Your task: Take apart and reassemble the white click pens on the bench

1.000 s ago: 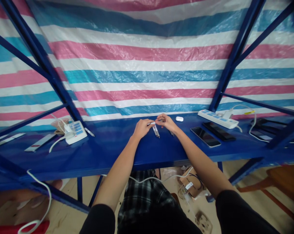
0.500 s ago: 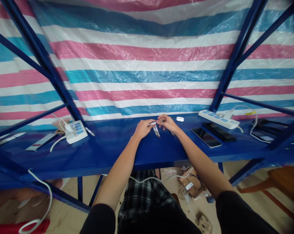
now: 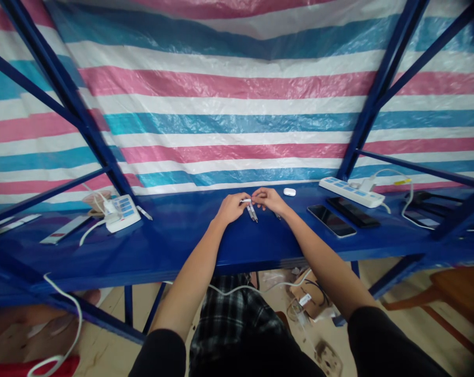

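Observation:
Over the middle of the blue table, my left hand (image 3: 231, 207) is closed on a slim white pen (image 3: 245, 200), which lies roughly level. My right hand (image 3: 268, 199) is pinched at the pen's right end, its fingertips close to those of the left; they hide that end. Just below the fingers, slim white-and-grey pens (image 3: 252, 213) with dark tips lie side by side on the table. A dark tip of another thin piece (image 3: 277, 215) shows beside my right wrist, the rest covered by it.
A white earbud case (image 3: 289, 192) lies beyond my right hand. To the right are two phones (image 3: 331, 220) and a power strip (image 3: 350, 192). On the left stand another power strip (image 3: 122, 212) and a white pen (image 3: 144, 213). Blue frame posts (image 3: 368, 94) flank the table (image 3: 182, 246).
My right hand has come slightly down and left, its fingertips now meeting the pen's end. My left hand has barely moved.

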